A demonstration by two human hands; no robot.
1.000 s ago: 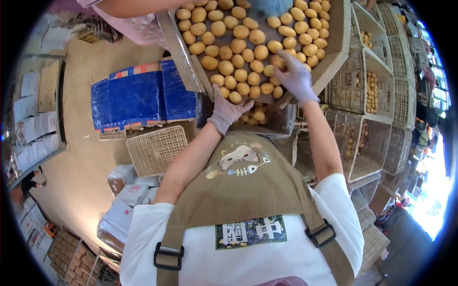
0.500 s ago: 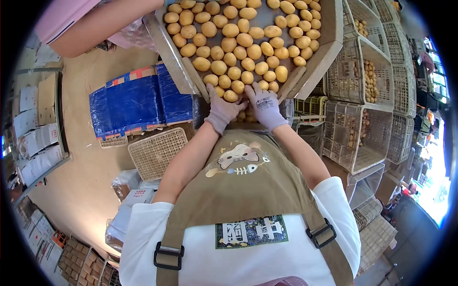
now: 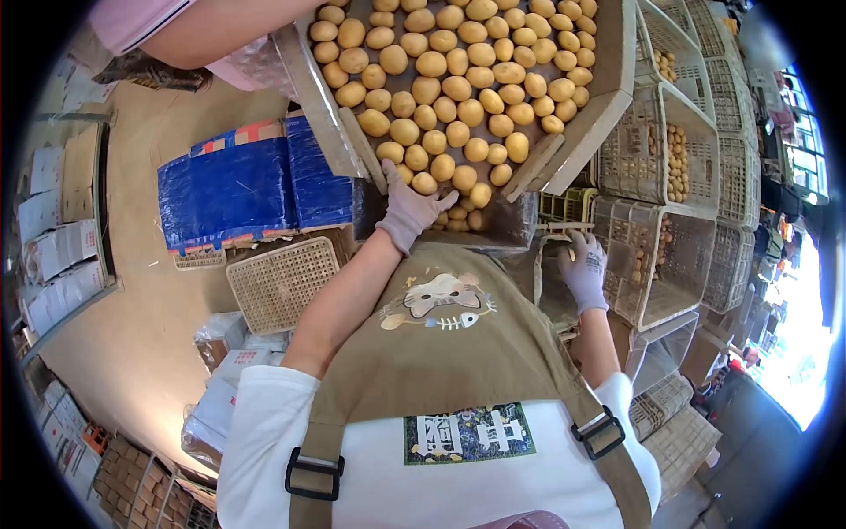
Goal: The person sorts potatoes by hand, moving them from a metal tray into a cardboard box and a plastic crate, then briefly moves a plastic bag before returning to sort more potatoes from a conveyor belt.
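Observation:
Small round yellow potatoes (image 3: 458, 88) cover a sorting tray with raised wooden sides (image 3: 577, 145). At the tray's near lip, my left hand (image 3: 411, 212), in a pale glove, is open. Its fingers are spread against the front potatoes, with the thumb pointing right. Below the lip, more potatoes (image 3: 456, 218) lie in a box (image 3: 502, 231) close to my apron. My right hand (image 3: 584, 271), gloved too, is away from the tray, beside the crates on the right. Its fingers are curled, and a pale yellowish bit shows at them, too small to name.
Stacked plastic crates (image 3: 656, 264), some holding potatoes, stand close on the right. To the left are a blue-wrapped box (image 3: 238, 189) and an upturned crate (image 3: 282, 278). Another person's arm (image 3: 225, 31) reaches in at upper left. White cartons (image 3: 225, 379) stand lower left.
My right hand has left the tray lip and moved right and down, beside the crates. My left hand stays at the lip. Potatoes have shifted toward the near opening.

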